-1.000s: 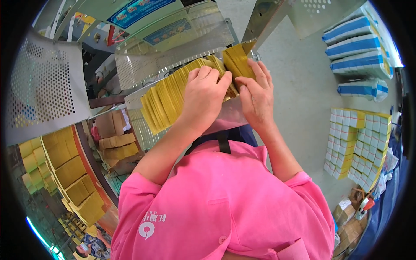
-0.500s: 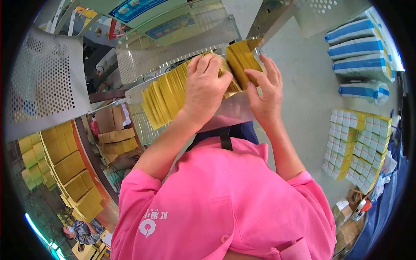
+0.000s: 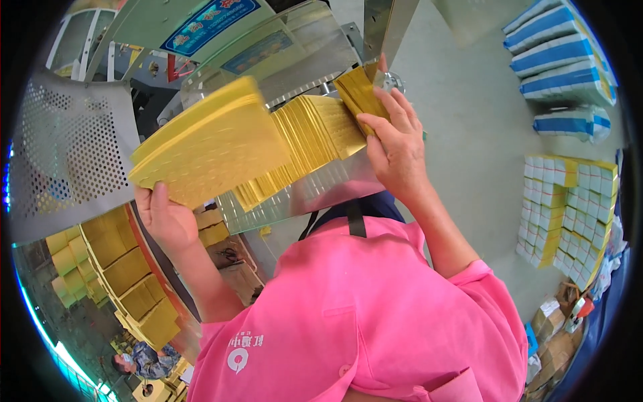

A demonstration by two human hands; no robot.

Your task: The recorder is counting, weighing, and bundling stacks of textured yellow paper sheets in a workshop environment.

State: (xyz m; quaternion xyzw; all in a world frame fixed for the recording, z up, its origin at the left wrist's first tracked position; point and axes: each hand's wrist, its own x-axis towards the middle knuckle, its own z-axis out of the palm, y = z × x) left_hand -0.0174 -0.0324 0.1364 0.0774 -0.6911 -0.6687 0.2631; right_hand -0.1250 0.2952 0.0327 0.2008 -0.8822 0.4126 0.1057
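A thick stack of yellow paper sheets (image 3: 214,144), patterned with rows of short dashes, is raised at the left. My left hand (image 3: 167,218) grips its lower left corner, the thumb against the near face and the other fingers mostly hidden behind it. Behind and right of that stack, a row of yellow sheets (image 3: 305,137) stands on edge along the machine's clear tray (image 3: 284,208). At the row's right end, my right hand (image 3: 398,147) is closed around a small bundle of yellow sheets (image 3: 358,90), thumb and fingers on its near side.
A perforated metal panel (image 3: 80,154) is at the left, with the machine's clear cover (image 3: 268,53) ahead. Yellow stacks (image 3: 124,254) lie lower left, near a person (image 3: 144,358). On the right are blue-and-white packs (image 3: 556,60) and white-and-yellow bundles (image 3: 562,214).
My left hand has moved left and down from the row, lifting out a thick stack of yellow paper sheets. My right hand has shifted slightly left and closed on the end bundle.
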